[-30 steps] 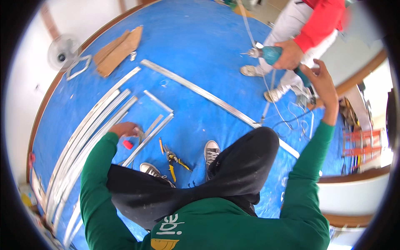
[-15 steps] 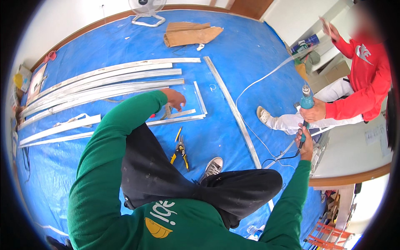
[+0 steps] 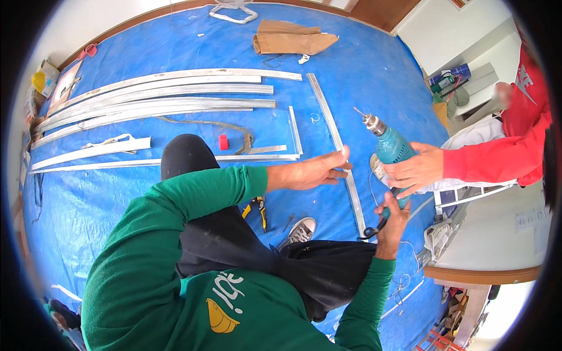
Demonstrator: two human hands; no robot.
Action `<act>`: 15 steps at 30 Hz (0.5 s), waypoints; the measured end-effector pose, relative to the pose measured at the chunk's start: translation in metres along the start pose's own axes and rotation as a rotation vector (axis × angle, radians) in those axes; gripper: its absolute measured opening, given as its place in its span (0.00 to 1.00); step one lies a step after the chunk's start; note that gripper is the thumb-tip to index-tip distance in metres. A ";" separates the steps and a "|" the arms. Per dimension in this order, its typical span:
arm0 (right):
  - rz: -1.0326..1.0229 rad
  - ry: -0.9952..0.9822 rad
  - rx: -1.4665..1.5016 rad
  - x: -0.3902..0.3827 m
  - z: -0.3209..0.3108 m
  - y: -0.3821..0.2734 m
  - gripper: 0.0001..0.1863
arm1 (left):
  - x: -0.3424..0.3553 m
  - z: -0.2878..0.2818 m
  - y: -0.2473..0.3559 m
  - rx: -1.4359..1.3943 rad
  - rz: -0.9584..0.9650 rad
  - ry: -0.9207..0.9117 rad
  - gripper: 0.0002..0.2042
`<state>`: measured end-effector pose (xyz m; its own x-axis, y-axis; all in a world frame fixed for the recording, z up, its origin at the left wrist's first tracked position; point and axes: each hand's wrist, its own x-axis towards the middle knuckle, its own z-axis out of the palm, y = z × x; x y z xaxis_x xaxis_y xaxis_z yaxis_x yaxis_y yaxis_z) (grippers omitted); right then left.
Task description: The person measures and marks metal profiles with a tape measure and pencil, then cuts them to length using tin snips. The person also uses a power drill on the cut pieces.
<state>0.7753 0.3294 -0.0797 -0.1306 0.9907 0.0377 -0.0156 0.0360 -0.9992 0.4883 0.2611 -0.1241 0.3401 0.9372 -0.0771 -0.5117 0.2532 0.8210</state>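
My right hand (image 3: pixel 391 221) is closed round the lower handle of a teal power drill (image 3: pixel 392 144), near its black cord. A co-worker's hand (image 3: pixel 422 166) in a red sleeve lies on the drill's body at the same time. The drill tilts, its chuck and bit pointing up and to the left. My left hand (image 3: pixel 310 171) reaches across in front of me, fingers stretched out and holding nothing, over a long metal channel (image 3: pixel 331 126) on the floor. Tin snips (image 3: pixel 258 213) with yellow and black handles lie by my knee, partly hidden by it.
Several long metal profiles (image 3: pixel 175 104) lie on the blue floor sheet (image 3: pixel 193 52) at the left. Short pieces form a corner near a red object (image 3: pixel 223 142). Brown cardboard (image 3: pixel 293 40) lies at the back. The co-worker sits close on the right; a white cord (image 3: pixel 404 283) trails nearby.
The drill has come left and nearer to me, tipping leftward, with my right hand and the co-worker's hand on it. My left hand has swung right, toward the drill. The view has shifted.
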 end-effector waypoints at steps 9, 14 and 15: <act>0.014 -0.217 -0.091 -0.049 0.061 0.033 0.24 | -0.008 -0.020 0.010 -0.563 0.149 0.434 0.43; 0.195 -0.565 -0.017 -0.055 0.069 0.039 0.30 | -0.013 -0.038 -0.006 -0.622 0.115 0.655 0.27; 0.242 -0.612 -0.033 -0.055 0.072 0.040 0.30 | -0.013 -0.039 -0.010 -0.636 0.089 0.618 0.25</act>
<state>0.7104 0.2669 -0.1213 -0.6667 0.7184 -0.1983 0.1143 -0.1645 -0.9797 0.4581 0.2561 -0.1537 -0.1141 0.8750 -0.4705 -0.9194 0.0864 0.3836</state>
